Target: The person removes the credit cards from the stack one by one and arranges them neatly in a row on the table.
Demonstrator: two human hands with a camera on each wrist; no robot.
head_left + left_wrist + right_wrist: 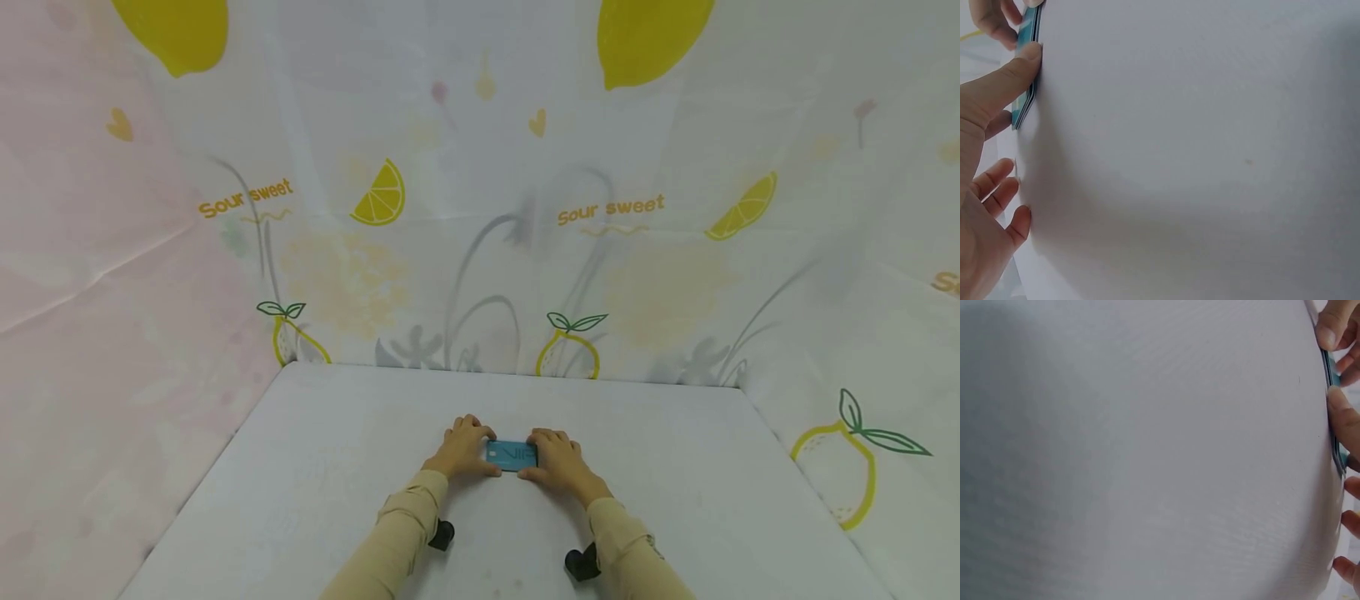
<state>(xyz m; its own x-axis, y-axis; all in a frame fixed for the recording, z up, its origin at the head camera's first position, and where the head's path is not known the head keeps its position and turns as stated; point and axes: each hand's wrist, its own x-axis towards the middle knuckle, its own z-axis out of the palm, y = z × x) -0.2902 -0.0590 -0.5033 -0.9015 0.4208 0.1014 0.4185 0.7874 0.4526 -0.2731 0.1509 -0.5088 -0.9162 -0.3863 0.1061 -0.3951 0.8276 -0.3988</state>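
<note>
A small stack of teal VIP cards lies flat on the white table, its lettering upside down in the head view. Thin layered edges of the stack show in the left wrist view. My left hand pinches the left end between thumb and index finger. At the right end, my right hand grips the stack the same way. The other fingers of both hands spread out beyond the cards. In the right wrist view the right thumb presses the near long edge.
The white tabletop stretches around the hands. Behind it hangs a lemon-printed cloth wall, with further cloth at both sides. A black device sits under the left wrist and another black device under the right.
</note>
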